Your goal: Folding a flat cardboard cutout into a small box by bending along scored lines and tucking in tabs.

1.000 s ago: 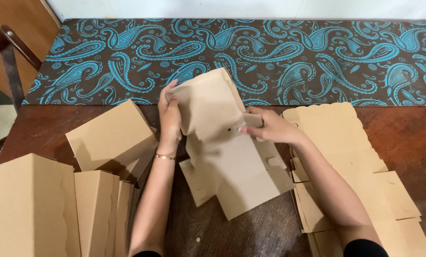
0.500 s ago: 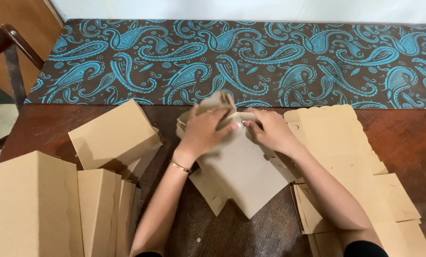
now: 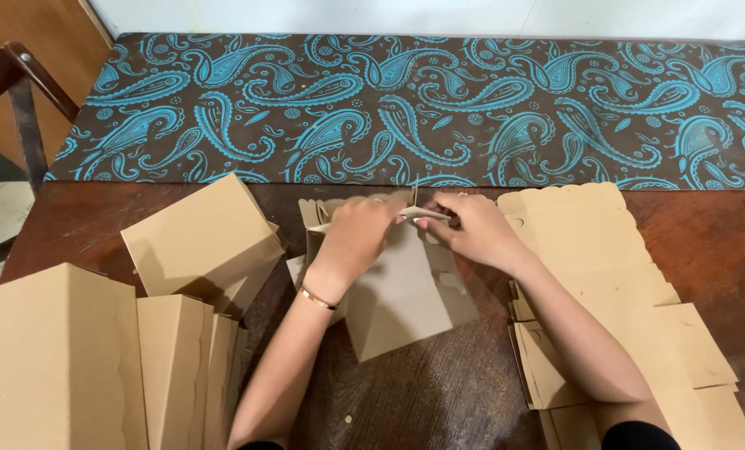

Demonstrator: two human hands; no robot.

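Obs.: my left hand [image 3: 357,235] and right hand [image 3: 472,229] met over the half-formed box [image 3: 401,296], which lay on the dark wooden table [image 3: 439,392] directly in front of me, just short of the blue paisley cloth [image 3: 422,100]. The fingers of both hands were pressed together on the narrow top flap [image 3: 426,215], pinching it from either side where it stood up along the far edge of the box. The broad front panel sloped toward me, flat and uncreased; the side tabs beneath my left wrist were partly hidden, so I could not tell whether they were tucked.

Progress, as judged: this piece was mid-fold, its body raised but the top not closed. Finished boxes [image 3: 201,237] stood to my left, several of them, near my left forearm and reaching to the table's near edge. The stack of flat blanks [image 3: 589,250] lay just beside my right hand and ran on under my right forearm, clearly many sheets deep.

So: a good batch done, one in hand, a thick pile left.
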